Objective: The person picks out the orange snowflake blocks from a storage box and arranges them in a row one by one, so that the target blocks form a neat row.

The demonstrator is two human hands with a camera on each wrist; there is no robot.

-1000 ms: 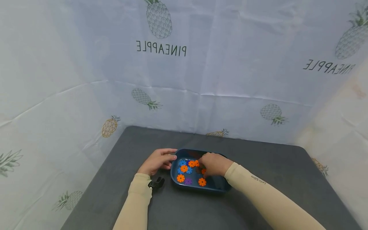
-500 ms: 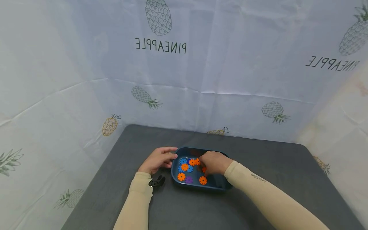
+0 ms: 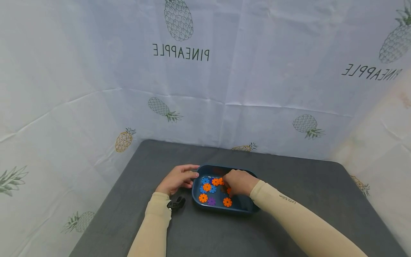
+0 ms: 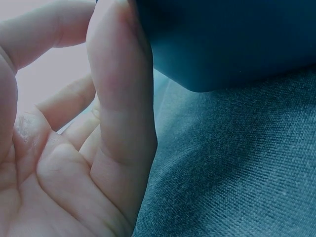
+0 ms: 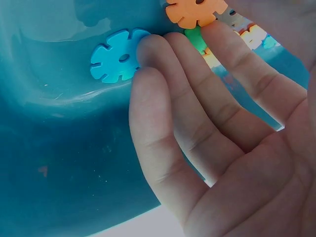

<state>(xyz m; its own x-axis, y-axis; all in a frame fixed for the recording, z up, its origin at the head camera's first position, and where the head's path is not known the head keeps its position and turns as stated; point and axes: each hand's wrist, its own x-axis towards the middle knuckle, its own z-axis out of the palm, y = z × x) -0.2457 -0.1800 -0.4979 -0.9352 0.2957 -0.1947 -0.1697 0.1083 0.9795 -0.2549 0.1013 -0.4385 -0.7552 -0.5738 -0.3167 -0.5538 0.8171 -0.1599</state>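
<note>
A dark blue plastic tray lies on the grey table with several notched plastic discs in it. My left hand holds the tray's left end, thumb at the rim and index finger along the back corner. In the left wrist view, the thumb lies against the tray's wall. My right hand reaches down into the tray. In the right wrist view it pinches an orange notched disc; a blue disc lies by its other fingertips. The pinch is hidden in the head view.
Orange discs, a purple disc and blue discs lie in the tray's left and middle. A black wrist strap is on the left wrist. A pineapple-print cloth hangs behind the table.
Both hands and the tray keep nearly the same place. The head view has shifted slightly.
</note>
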